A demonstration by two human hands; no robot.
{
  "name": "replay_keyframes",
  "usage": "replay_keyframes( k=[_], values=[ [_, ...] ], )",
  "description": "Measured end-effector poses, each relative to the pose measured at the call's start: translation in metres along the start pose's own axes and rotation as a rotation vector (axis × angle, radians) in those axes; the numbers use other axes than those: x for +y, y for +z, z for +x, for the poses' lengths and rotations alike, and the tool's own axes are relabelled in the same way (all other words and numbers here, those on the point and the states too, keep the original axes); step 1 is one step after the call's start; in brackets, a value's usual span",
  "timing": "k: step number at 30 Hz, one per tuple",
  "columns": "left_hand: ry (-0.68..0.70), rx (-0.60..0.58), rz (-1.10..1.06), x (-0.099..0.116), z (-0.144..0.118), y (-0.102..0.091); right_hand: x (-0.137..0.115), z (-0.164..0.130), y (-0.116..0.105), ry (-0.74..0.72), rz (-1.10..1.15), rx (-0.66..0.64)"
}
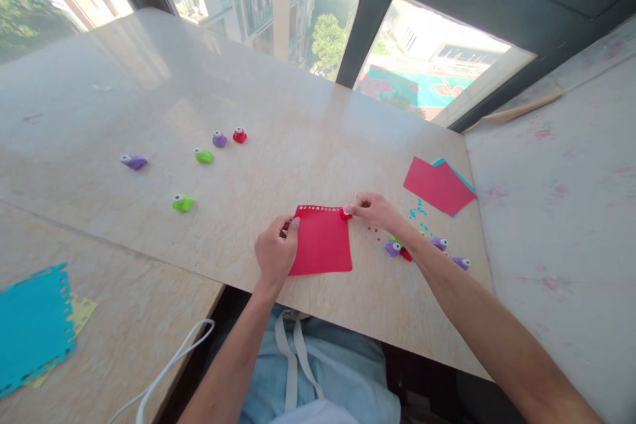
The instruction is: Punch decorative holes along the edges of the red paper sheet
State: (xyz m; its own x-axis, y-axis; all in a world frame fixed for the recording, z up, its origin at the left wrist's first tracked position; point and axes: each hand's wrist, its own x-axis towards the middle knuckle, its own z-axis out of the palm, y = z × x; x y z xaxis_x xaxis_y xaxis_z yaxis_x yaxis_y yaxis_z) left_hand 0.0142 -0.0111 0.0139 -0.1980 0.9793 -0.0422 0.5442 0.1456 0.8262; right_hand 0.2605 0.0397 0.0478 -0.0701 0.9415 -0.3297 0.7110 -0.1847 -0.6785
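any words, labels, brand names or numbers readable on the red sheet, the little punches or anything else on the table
None can be read.
The red sheet held by the left hand shows only a row of punched holes along its top edge.
The small red punch in the right hand and the loose punches are too small to show any marking.

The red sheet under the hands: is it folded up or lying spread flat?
Spread flat. The red sheet lies open on the table, a row of punched holes along its top edge, with no fold visible.

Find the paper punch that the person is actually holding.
The small red punch pinched in the right hand at the red sheet's corner; others lie untouched.
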Motion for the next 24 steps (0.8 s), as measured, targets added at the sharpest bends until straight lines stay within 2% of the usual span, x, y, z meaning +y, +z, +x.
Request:
replay_keyframes(
  k=[6,14,18,24],
  values=[
    [0.006,0.004,-0.005,0.001,0.0,0.0,-0.002,-0.001,0.001,-0.004,-0.059,0.014],
    [0.034,0.009,-0.014,0.0,-0.001,0.0,0.001,0.001,-0.001,0.0,0.001,0.003],
    [0.044,0.012,-0.013,-0.001,-0.002,0.0,0.001,0.001,-0.005,0.071,0.1,-0.049],
    [0.056,0.019,-0.006,-0.001,-0.002,0.0,-0.001,-0.002,-0.012,0.078,0.198,-0.115]
  ],
)
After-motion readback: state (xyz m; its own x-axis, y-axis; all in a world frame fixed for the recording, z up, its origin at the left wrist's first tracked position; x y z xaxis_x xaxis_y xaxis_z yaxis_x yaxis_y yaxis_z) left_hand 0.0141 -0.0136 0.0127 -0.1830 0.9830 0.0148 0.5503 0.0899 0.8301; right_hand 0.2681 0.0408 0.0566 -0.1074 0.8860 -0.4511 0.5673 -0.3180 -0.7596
